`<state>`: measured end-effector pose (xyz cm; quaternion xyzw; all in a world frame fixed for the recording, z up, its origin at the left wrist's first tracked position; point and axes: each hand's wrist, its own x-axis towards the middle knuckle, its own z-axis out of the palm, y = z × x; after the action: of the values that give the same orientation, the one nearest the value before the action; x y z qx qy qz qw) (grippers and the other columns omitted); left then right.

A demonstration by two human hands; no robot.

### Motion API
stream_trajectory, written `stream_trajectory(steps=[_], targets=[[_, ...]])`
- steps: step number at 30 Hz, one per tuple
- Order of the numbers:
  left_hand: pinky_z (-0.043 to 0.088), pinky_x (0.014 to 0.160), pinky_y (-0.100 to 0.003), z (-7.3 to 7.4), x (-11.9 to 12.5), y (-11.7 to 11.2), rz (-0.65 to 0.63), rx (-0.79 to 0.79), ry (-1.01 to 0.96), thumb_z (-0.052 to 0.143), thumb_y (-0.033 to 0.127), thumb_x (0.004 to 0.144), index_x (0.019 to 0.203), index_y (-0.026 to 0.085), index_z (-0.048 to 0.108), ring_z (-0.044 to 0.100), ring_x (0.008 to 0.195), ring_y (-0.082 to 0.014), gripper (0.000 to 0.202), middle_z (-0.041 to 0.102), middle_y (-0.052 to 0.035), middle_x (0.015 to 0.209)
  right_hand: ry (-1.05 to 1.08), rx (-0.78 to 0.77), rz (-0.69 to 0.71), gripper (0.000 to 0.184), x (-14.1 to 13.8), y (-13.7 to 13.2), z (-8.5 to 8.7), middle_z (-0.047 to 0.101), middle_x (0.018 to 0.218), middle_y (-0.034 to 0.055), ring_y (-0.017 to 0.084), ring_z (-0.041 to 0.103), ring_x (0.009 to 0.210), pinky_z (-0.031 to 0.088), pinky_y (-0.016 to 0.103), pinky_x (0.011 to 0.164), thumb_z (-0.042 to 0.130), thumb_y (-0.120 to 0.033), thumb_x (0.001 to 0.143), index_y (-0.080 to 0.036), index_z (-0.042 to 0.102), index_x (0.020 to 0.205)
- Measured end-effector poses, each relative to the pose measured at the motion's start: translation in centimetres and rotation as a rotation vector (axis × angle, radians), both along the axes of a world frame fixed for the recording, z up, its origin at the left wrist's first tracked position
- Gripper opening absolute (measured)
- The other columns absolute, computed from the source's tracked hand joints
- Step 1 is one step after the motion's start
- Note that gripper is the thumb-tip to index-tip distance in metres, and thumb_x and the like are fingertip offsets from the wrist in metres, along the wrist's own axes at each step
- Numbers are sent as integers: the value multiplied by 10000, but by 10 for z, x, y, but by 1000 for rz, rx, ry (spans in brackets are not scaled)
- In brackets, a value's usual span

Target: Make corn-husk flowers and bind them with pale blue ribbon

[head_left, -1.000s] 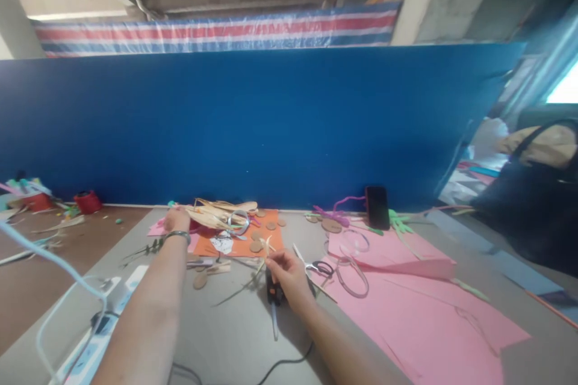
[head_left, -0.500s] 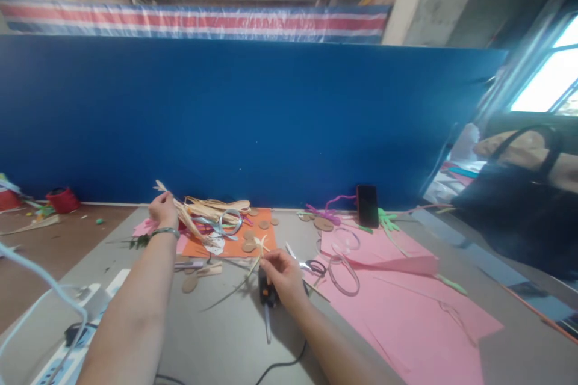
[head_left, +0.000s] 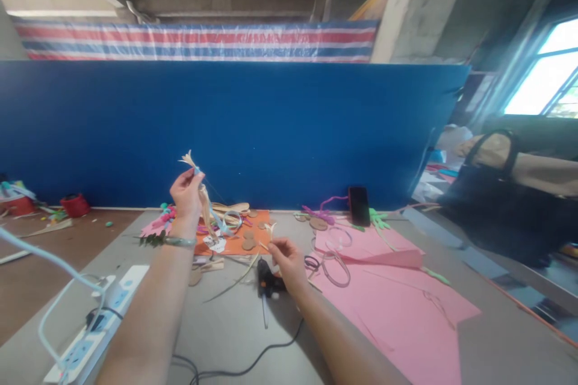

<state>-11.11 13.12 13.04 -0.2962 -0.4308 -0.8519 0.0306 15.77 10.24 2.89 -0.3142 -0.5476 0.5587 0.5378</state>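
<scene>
My left hand (head_left: 184, 200) is raised at the back of the table, its fingers pinched around a bundle of pale raffia strands (head_left: 188, 160). Frayed ends stick up above the fingers, and longer strands hang down on the right. Light blue ribbon (head_left: 227, 225) shows beside the hanging strands. Lower and to the right, my right hand (head_left: 289, 261) pinches a small cream strip with splayed tips (head_left: 270, 230). A black glue gun (head_left: 266, 280) lies just below that hand, and dark scissors handles (head_left: 311, 263) show past its wrist.
An orange sheet (head_left: 232, 248) bears wooden discs (head_left: 248, 245) and raffia. Pink paper (head_left: 397, 313) covers the right side, with a phone (head_left: 359, 206) behind it. At left lies a white power strip (head_left: 129, 289). A blue partition (head_left: 271, 126) stands behind.
My left hand has lifted and moved right, raising the raffia bundle off the pile. My right hand has shifted slightly right, still holding the cream strip. The view has tilted up a little.
</scene>
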Motion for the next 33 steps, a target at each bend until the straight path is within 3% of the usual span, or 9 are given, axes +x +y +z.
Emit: stream_trajectory(steps=[4,8,10,13,15,18,20,26,33], targets=[[507,701,-300,-4,21,-26,-14,-49,102,752,255,616,800,122,688,635,664,-149,236,681,-33,738,16,14,-51,305,1,5,-1,525,541,-49,81,437,436,362,218,449,729,-427,659,-161,603,739],[472,836,-345,11,38,-59,324,26,513,714,233,709,804,148,685,630,834,-184,130,689,-57,828,27,17,-71,308,1,9,-4,534,558,-44,80,434,438,364,220,449,727,-429,655,-160,600,737],[468,852,-348,28,48,-72,372,132,585,721,219,709,759,157,661,628,833,-182,100,679,-42,784,29,20,-79,303,0,9,-5,531,548,-45,84,433,437,361,221,445,731,-421,652,-159,607,740],[497,769,-310,51,70,-82,226,226,431,724,234,713,774,164,636,630,792,-160,128,669,-31,814,36,25,-91,285,1,10,-6,510,516,-54,87,426,434,358,222,446,729,-407,658,-159,617,741],[502,681,-263,56,87,-83,-76,236,241,724,225,710,826,167,638,619,670,-118,155,654,-1,747,48,29,-103,276,1,12,-6,505,510,-57,85,420,433,356,222,450,729,-396,660,-157,617,738],[460,555,-205,39,109,-82,-608,46,43,725,211,696,782,157,628,573,557,-91,140,613,19,609,80,38,-129,275,5,17,-3,510,518,-56,84,421,440,354,222,457,731,-391,659,-156,612,736],[454,542,-197,15,119,-81,-779,-84,-67,736,219,683,762,153,618,572,547,-91,157,609,18,583,108,46,-152,272,8,19,2,509,525,-57,84,423,451,356,221,466,727,-394,663,-161,603,730],[459,531,-200,-53,123,-86,-814,-267,-184,749,276,672,766,147,613,553,521,-74,209,669,-10,695,174,43,-146,241,13,9,23,485,502,-68,73,404,441,342,209,458,740,-357,671,-174,588,707],[452,510,-184,-52,114,-96,-714,-205,-162,772,278,660,668,156,598,546,493,-73,213,617,34,581,182,48,71,235,-12,-9,52,478,489,-63,65,400,431,338,199,440,755,-352,661,-166,613,686]])
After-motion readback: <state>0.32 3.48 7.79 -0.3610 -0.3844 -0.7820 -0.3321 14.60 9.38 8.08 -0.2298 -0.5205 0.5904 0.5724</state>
